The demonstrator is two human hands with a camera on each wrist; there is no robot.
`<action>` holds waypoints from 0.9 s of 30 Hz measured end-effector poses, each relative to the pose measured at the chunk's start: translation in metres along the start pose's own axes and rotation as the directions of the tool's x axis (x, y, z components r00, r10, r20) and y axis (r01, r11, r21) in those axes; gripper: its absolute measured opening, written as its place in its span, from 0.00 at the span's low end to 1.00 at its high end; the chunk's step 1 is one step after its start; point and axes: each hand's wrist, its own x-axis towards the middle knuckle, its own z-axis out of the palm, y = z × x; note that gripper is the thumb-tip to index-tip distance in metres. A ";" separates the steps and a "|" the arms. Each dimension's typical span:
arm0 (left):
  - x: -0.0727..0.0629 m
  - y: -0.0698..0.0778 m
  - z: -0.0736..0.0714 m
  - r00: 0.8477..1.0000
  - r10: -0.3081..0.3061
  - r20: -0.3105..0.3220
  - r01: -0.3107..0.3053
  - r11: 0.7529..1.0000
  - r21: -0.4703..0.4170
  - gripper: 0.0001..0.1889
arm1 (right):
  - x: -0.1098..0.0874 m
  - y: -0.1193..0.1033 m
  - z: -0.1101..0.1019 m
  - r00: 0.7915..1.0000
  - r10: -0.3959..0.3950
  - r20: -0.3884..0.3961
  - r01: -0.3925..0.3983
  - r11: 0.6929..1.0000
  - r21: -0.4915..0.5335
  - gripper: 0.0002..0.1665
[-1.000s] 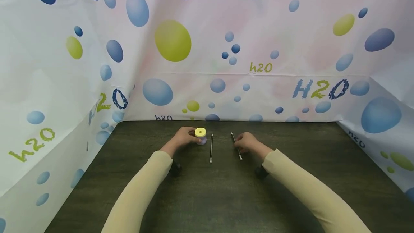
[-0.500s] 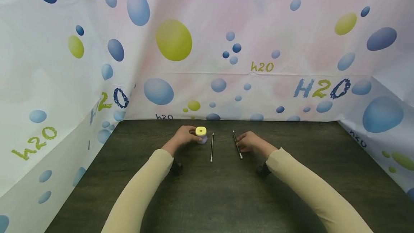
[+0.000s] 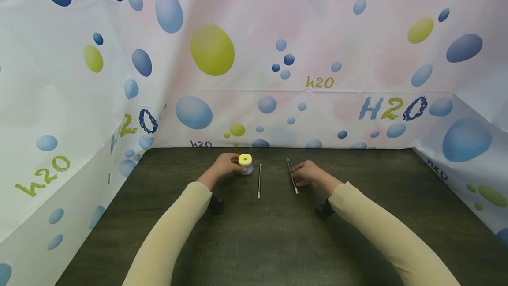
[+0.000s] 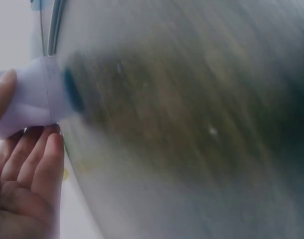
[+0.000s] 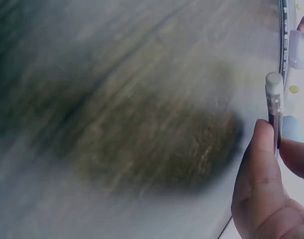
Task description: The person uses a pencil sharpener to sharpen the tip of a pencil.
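My left hand grips a small pencil sharpener with a lavender body and a yellow top that has a hole in it. In the left wrist view the thumb is on one side of the sharpener and the fingers on the other, with a teal edge at its base. Right of centre, my right hand pinches a dark pencil between thumb and fingers. Its white eraser end points towards the camera in the right wrist view. A second pencil lies on the table between the hands.
The dark wood-look table reaches back to a white backdrop printed with blue and green dots and H2O lettering. The backdrop also runs along both sides of the table.
My right hand has shifted slightly right, and the pencil in it has swung a little, its far end further right and back. The left hand and sharpener look nearly still.
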 end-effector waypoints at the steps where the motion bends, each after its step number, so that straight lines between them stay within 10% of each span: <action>1: 0.000 0.000 0.000 1.000 -0.001 0.000 0.001 1.000 0.005 0.31 | -0.001 0.000 0.000 1.000 0.002 0.001 -0.002 1.000 0.003 0.26; 27: -0.013 0.009 -0.024 1.000 -0.012 -0.024 0.012 1.000 0.013 0.33 | -0.031 -0.014 -0.022 0.987 -0.148 0.061 0.147 0.989 0.017 0.28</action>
